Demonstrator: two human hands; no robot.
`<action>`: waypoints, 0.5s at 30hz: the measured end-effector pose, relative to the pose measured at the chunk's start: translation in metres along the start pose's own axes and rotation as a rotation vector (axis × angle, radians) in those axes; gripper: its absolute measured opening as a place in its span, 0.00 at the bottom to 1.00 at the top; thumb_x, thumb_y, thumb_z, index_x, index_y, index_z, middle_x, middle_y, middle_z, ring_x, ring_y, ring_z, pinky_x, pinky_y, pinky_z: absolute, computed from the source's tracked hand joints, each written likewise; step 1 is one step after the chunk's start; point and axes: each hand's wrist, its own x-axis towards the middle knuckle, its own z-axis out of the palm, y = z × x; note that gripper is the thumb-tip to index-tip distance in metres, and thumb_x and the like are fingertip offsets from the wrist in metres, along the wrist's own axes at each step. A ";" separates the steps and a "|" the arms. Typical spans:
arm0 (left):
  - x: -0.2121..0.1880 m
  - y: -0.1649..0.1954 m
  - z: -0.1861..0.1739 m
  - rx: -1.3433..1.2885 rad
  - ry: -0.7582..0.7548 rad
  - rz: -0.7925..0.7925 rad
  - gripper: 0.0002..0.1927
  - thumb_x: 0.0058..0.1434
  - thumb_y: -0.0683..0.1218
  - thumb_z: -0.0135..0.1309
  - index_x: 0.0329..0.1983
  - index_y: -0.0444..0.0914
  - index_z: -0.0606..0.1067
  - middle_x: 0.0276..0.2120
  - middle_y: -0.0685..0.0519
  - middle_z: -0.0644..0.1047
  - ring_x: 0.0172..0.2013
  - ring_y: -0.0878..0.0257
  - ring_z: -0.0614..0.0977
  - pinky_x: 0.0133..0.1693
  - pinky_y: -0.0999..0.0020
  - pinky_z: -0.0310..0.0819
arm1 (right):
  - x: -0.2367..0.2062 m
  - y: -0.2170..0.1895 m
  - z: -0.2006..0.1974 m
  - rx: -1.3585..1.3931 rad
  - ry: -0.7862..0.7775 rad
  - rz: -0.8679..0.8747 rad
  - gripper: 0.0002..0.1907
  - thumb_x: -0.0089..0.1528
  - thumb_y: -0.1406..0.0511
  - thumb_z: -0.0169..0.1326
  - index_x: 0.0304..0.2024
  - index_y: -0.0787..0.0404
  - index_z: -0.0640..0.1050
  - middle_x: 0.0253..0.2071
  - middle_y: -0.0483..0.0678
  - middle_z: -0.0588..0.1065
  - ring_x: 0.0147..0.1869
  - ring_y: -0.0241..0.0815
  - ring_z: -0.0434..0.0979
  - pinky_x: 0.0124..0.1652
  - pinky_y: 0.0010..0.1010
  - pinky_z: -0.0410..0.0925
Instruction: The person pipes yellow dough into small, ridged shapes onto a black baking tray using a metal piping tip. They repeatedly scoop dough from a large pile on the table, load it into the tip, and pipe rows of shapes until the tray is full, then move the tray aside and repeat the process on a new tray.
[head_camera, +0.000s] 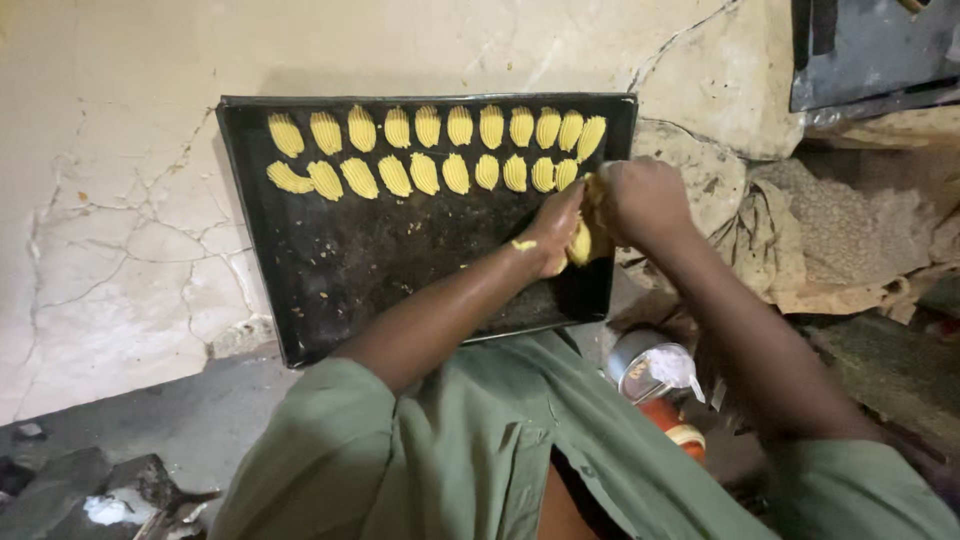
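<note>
A cracked, pale work surface (120, 200) carries a large black baking tray (300, 300), which lies flat with one long edge toward the person. Along the far edge of the tray there are two rows of yellow ridged dough pieces (425, 150); the pieces stand close beside each other, and the rows run from the far left corner almost to the far right corner. The near half of the tray is dark, with only small crumbs on it.

Both hands meet at the right edge of the tray, just below the right end of the second row. The right hand (640, 200) is closed around a lump of yellow dough (592, 215), and the left hand (552, 232) touches the same lump from below, with its fingers curled on it. The hands are together, pressing on the dough between them.

Near the person's lap, to the right of the tray, stands a small metal tin (640, 365), partly hidden by the right forearm.
</note>
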 end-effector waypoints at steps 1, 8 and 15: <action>0.006 -0.001 0.000 -0.061 -0.016 -0.022 0.28 0.76 0.62 0.34 0.61 0.37 0.70 0.48 0.46 0.78 0.44 0.56 0.82 0.47 0.57 0.79 | 0.000 -0.003 0.006 -0.064 0.128 0.032 0.08 0.58 0.61 0.59 0.32 0.58 0.77 0.27 0.56 0.77 0.33 0.57 0.79 0.33 0.47 0.71; -0.020 -0.034 -0.020 -0.155 -0.080 0.085 0.24 0.77 0.59 0.34 0.63 0.39 0.69 0.53 0.49 0.78 0.49 0.58 0.80 0.53 0.57 0.76 | -0.026 -0.028 0.019 -0.073 0.158 -0.010 0.11 0.58 0.60 0.61 0.33 0.61 0.79 0.30 0.58 0.79 0.37 0.59 0.81 0.35 0.49 0.72; -0.048 -0.004 -0.012 -0.026 -0.037 0.531 0.24 0.77 0.56 0.34 0.64 0.37 0.66 0.53 0.47 0.75 0.50 0.58 0.80 0.53 0.59 0.77 | -0.081 -0.027 -0.053 1.318 0.085 -0.435 0.46 0.67 0.55 0.57 0.78 0.67 0.50 0.76 0.63 0.58 0.73 0.57 0.66 0.68 0.44 0.64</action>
